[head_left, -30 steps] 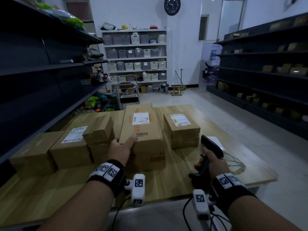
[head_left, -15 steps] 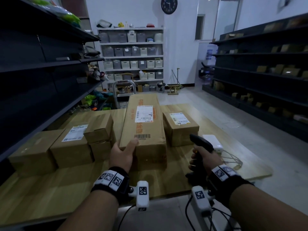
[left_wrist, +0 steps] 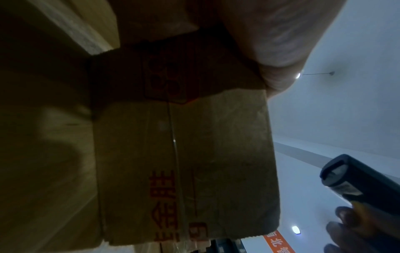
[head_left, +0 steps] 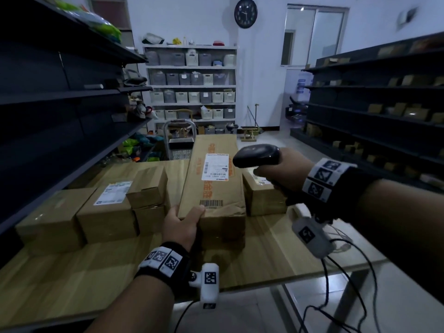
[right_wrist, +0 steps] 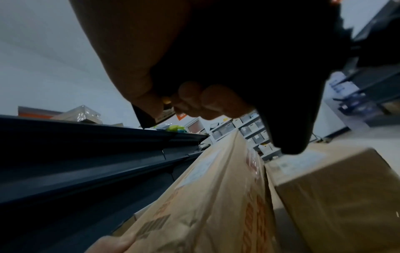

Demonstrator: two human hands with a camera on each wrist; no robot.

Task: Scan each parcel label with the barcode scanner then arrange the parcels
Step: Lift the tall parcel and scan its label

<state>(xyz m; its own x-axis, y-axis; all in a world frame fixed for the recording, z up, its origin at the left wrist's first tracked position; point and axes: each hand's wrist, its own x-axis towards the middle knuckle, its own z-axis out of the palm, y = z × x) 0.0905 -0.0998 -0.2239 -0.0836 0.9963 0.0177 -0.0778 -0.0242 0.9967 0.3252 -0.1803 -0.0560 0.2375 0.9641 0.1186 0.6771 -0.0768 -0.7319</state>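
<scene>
Left hand [head_left: 181, 224] grips the near end of the long parcel [head_left: 212, 188], thumb on its top face by the printed barcode [head_left: 211, 203], fingers curled under the edge; the parcel's near end is tilted up off the desk [head_left: 72, 272], and whether the far end rests on the desk I cannot tell. White shipping label [head_left: 215, 166] sits on the top face further from the left hand. Right hand [head_left: 283, 174] is clamped round the handle of the black barcode scanner [head_left: 255, 155], raised above and just right of the long parcel, scanner head pointing left toward the label, not touching it. In the left wrist view the scanner window [left_wrist: 337, 172] shows at lower right beside the parcel's underside [left_wrist: 184, 162]. In the right wrist view the curled fingers [right_wrist: 207, 101] wrap the scanner grip, with the long parcel [right_wrist: 216, 196] below. Under the right hand a smaller labelled parcel [head_left: 264, 198] sits on the desk just beside the long one. Left of the left hand: two small boxes stacked [head_left: 147, 195], then a labelled box [head_left: 108, 210], then a plain box [head_left: 55, 217], all close together. Cables [head_left: 346, 272] hang from the right wrist.
</scene>
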